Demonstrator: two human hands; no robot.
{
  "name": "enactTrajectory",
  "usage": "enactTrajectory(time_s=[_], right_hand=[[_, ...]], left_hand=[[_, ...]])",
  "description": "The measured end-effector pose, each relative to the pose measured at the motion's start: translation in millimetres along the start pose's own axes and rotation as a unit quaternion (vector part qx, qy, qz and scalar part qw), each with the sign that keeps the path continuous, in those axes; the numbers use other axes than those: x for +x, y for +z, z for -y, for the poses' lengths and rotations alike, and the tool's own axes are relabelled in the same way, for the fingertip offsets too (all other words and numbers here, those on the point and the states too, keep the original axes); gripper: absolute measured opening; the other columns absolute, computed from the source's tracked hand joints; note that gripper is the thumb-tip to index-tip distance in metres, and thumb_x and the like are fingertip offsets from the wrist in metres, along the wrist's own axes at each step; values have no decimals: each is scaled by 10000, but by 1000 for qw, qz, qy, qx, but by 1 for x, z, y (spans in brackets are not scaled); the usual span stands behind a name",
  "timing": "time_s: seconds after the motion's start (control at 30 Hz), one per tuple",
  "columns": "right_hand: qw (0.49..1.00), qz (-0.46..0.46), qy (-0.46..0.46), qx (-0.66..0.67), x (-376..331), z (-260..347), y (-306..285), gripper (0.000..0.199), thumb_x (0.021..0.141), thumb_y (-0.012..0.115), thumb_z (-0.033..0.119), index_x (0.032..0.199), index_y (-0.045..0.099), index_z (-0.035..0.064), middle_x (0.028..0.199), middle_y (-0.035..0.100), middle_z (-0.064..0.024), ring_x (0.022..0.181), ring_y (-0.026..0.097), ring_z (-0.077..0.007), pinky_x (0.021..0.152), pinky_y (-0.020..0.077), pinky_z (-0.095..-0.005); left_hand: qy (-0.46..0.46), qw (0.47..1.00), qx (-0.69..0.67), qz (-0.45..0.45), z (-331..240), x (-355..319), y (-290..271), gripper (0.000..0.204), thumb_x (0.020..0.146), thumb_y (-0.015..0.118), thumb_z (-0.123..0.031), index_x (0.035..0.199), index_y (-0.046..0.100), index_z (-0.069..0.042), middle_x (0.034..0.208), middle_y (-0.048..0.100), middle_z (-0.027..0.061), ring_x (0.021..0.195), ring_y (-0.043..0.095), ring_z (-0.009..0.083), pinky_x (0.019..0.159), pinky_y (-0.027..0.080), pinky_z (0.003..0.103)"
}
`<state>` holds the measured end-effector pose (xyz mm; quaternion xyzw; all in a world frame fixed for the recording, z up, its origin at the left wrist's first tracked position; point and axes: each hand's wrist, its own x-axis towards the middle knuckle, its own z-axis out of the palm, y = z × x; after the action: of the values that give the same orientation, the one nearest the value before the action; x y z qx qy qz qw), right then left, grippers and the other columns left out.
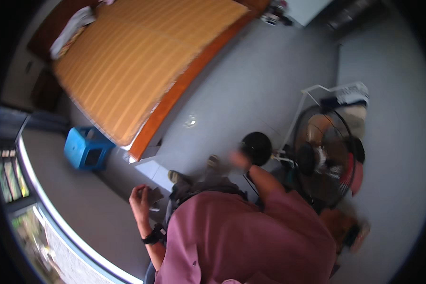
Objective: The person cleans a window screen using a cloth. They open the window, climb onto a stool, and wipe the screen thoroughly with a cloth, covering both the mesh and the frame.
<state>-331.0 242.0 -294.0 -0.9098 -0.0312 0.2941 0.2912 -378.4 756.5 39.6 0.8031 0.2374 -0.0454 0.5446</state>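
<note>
At the near left we see our left hand, with a small grey-brown thing at its fingers; we cannot tell whether it is gripped. Our blurred right hand is just beside a round black disc, and a fan stands to the right. At the far left we have a blue stool near a wooden bed topped with a striped mat.

Blk disc, blu stool, striped orng mat.
</note>
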Motion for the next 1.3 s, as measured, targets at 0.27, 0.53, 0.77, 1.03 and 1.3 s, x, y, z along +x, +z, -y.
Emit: enactTrajectory(time_s=[0.27, 0.53, 0.77, 1.03, 1.3], right_hand=[[992, -30, 100, 76, -25, 154, 2, 373, 854, 693, 220, 1181, 696, 40, 1118, 748, -181, 1050, 714, -356, 922, 561, -433], [991, -85, 89, 54, -61, 101, 122, 270, 816, 681, 286, 961, 755, 71, 1062, 723, -208, 940, 684, -421, 844, 554, -479], [979, -32, 190, 72, -98, 136, 93, 313, 826, 706, 287, 1022, 769, 51, 1064, 741, -192, 1063, 688, -393, 963, 548, -453], [980, 103, -109, -130, 48, 150, 72, 236, 872, 675, 282, 792, 715, 63, 836, 689, -195, 821, 670, -417, 732, 546, -529], [976, 161, -118, 89, 231, 399, -18, 357, 906, 735, 145, 1222, 671, -6, 995, 748, -139, 952, 706, -177, 827, 570, -321]], left_hand=[[44, 994, 13, 99, 30, 62, -72, 153, 997, 635, -78, 1097, 676, 29, 937, 735, 87, 900, 667, 145, 874, 522, 297], [70, 984, 27, 164, 11, 89, -107, 181, 954, 622, 0, 1129, 666, 5, 975, 734, 78, 934, 668, 149, 915, 516, 306], [32, 990, -39, 132, 33, 99, -130, 257, 915, 571, 74, 1144, 662, 2, 1005, 735, 85, 983, 677, 157, 942, 514, 308], [29, 999, 32, 20, 26, 82, -159, 221, 956, 658, -33, 1175, 691, -40, 1055, 754, 106, 945, 707, 158, 834, 565, 326], [69, 993, -18, -94, -7, 88, -207, 208, 977, 608, -102, 1166, 674, -47, 1064, 756, 141, 1032, 726, 349, 908, 564, 404]])
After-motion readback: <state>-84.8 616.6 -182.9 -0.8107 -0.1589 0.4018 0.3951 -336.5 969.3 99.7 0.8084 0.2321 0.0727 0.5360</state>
